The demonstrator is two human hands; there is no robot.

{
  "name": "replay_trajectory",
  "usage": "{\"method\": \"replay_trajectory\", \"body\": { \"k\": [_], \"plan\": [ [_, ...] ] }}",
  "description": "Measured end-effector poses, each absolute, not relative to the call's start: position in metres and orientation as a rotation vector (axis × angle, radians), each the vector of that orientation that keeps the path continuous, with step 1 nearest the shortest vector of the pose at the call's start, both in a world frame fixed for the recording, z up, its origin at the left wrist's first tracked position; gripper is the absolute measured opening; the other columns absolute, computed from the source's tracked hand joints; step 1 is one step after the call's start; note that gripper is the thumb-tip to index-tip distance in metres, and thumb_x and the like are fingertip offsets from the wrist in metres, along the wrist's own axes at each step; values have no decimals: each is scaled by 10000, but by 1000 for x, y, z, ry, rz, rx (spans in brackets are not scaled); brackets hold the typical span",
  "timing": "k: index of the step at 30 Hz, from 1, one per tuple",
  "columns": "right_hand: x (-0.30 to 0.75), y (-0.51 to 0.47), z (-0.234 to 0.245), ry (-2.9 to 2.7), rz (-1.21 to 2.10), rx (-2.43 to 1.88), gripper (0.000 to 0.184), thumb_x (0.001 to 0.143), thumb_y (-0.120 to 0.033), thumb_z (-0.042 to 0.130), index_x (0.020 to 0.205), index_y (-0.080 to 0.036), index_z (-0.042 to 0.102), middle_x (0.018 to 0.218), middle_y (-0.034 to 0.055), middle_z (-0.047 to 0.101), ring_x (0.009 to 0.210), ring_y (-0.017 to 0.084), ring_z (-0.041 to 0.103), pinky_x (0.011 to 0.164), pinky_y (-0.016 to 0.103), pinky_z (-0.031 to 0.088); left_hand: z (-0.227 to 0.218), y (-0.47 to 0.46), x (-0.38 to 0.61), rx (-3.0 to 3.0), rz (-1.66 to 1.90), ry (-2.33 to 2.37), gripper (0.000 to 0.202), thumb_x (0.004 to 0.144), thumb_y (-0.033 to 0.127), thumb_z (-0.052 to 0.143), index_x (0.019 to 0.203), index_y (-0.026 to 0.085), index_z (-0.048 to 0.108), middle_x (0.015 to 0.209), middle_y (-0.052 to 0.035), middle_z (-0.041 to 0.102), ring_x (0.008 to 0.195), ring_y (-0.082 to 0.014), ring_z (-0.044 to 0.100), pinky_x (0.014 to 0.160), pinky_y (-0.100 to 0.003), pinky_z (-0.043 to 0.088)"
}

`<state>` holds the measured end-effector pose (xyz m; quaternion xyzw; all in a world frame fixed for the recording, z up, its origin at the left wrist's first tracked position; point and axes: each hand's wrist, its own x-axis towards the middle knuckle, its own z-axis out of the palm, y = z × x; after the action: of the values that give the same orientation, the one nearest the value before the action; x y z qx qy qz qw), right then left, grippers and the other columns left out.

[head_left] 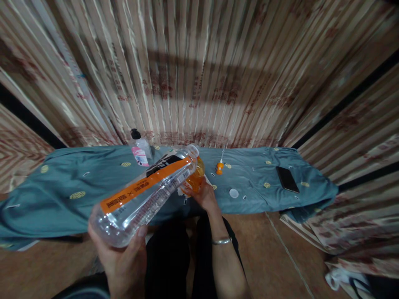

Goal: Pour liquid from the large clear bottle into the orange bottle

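My left hand (121, 253) grips the base of a large clear plastic bottle (140, 199) with an orange and black label. The bottle is tilted, its uncapped mouth up and to the right. Close by that mouth, my right hand (204, 193) is closed around an orange-tinted bottle (195, 178), partly hidden behind the clear one. Whether the two bottles touch, I cannot tell. On the cloth to the right stands an orange pump head (220, 167) with a thin clear tube. A round white cap (233, 193) lies nearer my side.
A blue-green patterned cloth (99, 170) covers the long table. At the back left stands a clear bottle with a black cap and pink label (140, 151). A black phone-like slab (287, 179) lies at the right. Striped curtains (193, 83) hang behind and on both sides.
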<state>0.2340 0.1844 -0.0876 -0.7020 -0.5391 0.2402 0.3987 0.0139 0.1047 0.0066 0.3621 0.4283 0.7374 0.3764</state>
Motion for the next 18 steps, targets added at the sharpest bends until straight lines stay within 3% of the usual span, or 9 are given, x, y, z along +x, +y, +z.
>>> {"method": "replay_trajectory", "body": {
  "k": [3, 9, 14, 18],
  "plan": [
    [235, 182, -84, -1364, 641, -1718, 714, 842, -310, 963, 1461, -232, 614, 1288, 128, 869, 1229, 363, 844, 1047, 505, 689, 7, 104, 15, 811, 1924, 1029, 1098, 545, 322, 1125, 1520, 389, 627, 1502, -78, 678, 1528, -427, 584, 1319, -713, 368],
    [237, 180, -79, -1376, 643, -1647, 679, 878, -300, 916, 1478, -224, 610, 1377, 149, 841, 1265, 362, 831, 1091, 518, 677, 8, 102, 14, 747, 1915, 1045, 1137, 485, 285, 1133, 1499, 397, 631, 1482, -61, 669, 1526, -418, 575, 1319, -718, 347],
    [238, 179, -77, -1386, 642, -1638, 709, 894, -321, 890, 1527, -225, 584, 1353, 141, 850, 1250, 362, 837, 1066, 510, 689, 5, 102, 13, 710, 1919, 1077, 1178, 420, 330, 1141, 1484, 376, 637, 1459, -72, 677, 1486, -408, 597, 1272, -647, 449],
    [238, 178, -76, -1399, 620, -1632, 686, 906, -305, 873, 1528, -230, 594, 1373, 140, 845, 1288, 361, 824, 1091, 506, 679, 2, 103, 11, 756, 1887, 1135, 1195, 413, 355, 1133, 1498, 406, 635, 1479, -76, 679, 1468, -430, 610, 1249, -657, 472]
  ]
}}
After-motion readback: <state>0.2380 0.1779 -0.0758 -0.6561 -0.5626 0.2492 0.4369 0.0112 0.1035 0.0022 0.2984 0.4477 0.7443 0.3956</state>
